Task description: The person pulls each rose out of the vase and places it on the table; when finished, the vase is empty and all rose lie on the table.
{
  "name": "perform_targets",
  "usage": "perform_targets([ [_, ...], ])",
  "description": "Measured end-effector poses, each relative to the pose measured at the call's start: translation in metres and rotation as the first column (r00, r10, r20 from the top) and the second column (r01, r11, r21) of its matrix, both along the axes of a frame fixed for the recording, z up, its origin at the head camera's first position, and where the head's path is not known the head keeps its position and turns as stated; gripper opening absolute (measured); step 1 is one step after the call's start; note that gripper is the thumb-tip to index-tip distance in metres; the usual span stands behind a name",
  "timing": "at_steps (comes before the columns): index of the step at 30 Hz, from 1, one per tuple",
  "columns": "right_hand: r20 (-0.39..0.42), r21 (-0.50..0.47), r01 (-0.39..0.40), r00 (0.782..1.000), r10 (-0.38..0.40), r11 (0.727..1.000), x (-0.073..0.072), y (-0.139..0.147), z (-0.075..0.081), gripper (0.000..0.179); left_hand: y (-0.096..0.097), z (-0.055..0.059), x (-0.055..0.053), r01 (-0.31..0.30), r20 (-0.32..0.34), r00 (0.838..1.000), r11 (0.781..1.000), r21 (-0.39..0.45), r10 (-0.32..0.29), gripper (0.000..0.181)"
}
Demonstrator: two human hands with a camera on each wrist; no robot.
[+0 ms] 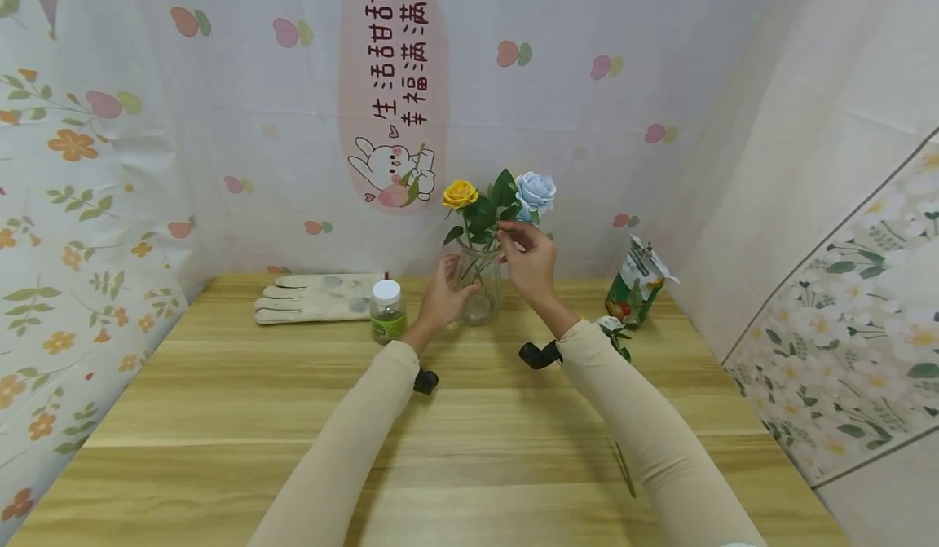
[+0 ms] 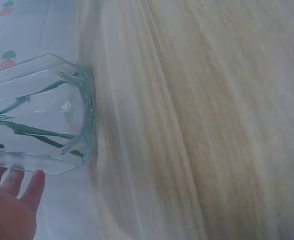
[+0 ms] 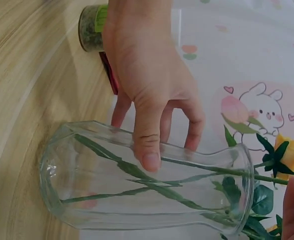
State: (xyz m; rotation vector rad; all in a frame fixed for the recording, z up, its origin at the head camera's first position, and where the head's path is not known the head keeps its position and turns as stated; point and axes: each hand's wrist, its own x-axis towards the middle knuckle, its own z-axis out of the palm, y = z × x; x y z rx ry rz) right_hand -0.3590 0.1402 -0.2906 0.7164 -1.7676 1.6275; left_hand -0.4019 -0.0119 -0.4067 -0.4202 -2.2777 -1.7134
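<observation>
A clear glass vase [image 1: 478,294] stands upright with several green stems inside. My left hand [image 1: 443,296] holds it from the left; the thumb lies against the near side in the right wrist view. A yellow rose [image 1: 460,195] and a light blue rose [image 1: 535,192] rise above the rim among green leaves [image 1: 480,214]. At the vase mouth, my right hand [image 1: 531,262] pinches a stem, apparently the blue rose's. Only part of that hand shows at the edge of the right wrist view. In the left wrist view, the stem ends reach the vase bottom.
Left of the vase stand a white-lidded jar [image 1: 387,319] and pale work gloves [image 1: 315,298]. A green and white pouch [image 1: 637,282] is at the back right. A white rose [image 1: 610,324] lies on the wooden table [image 1: 469,465], partly under my right forearm. A patterned curtain [image 1: 587,156] hangs behind.
</observation>
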Motion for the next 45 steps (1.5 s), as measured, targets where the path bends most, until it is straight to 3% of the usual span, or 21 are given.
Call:
perform_targets([
  [4,0.001,0.005,0.012,1.0,-0.012,1.0,0.0,-0.002,0.002,0.015,-0.001,-0.001,-0.001,-0.015,-0.024,1.0,0.999,0.034,0.016,0.065],
  [14,-0.058,0.042,0.062,0.997,-0.059,0.997,0.0,-0.003,0.009,0.014,0.004,-0.001,-0.001,-0.042,-0.057,0.997,0.999,0.015,0.043,0.063],
  [22,-0.088,0.036,0.057,0.995,-0.053,0.998,-0.002,-0.003,0.012,0.013,0.004,-0.003,-0.004,-0.057,-0.054,0.997,0.998,0.011,0.058,0.061],
  [32,-0.133,0.006,0.102,0.986,-0.101,0.995,0.001,-0.002,0.015,0.015,0.005,-0.004,-0.001,-0.058,-0.056,0.997,0.998,0.031,0.06,0.061],
  [45,-0.182,-0.047,0.05,0.982,-0.057,0.998,0.003,-0.001,0.02,0.015,0.003,-0.007,0.003,-0.082,-0.032,0.996,0.997,-0.003,0.082,0.062],
])
